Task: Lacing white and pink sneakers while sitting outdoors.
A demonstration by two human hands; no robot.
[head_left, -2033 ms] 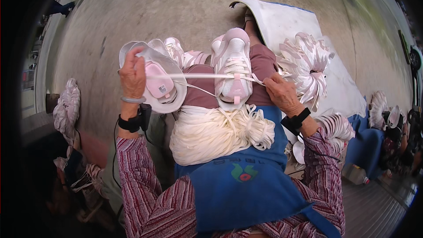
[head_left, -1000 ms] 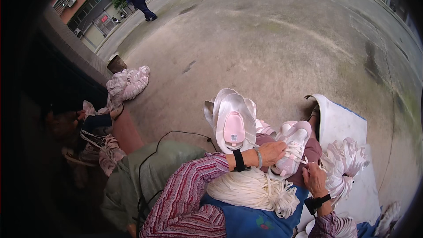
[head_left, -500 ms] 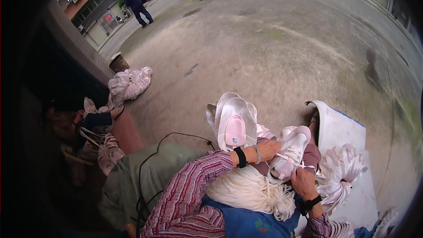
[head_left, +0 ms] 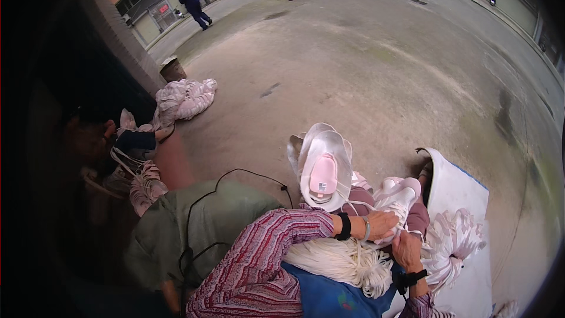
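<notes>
A pink and white shoe upper (head_left: 402, 199) lies across my lap, its white shoelace (head_left: 398, 211) threaded through the front. My left hand (head_left: 381, 225) is closed at the lacing, fingers bent over the upper; a loose lace end loops out to its left. Close beside it, my right hand (head_left: 407, 251) pinches the lace at the upper's near right side. The fingertips partly hide each other's work. Under my wrists sits a thick bundle of off-white shoelaces (head_left: 338, 262) on a blue cloth (head_left: 329, 291). Left of the hands stands a stack of shoe uppers (head_left: 322, 179).
A fanned bunch of uppers (head_left: 454, 247) rests on a white board (head_left: 456, 179) at my right. More pink uppers (head_left: 185, 99) are heaped at the far left. A black cable (head_left: 235, 171) crosses the green cloth (head_left: 226, 200). Two people are in the yard beyond; another person's limbs show at left.
My left hand has moved right and down over the lacing, nearer my right hand. A lace loop now shows to its left. The whole view has shifted slightly; the person in dark blue has walked.
</notes>
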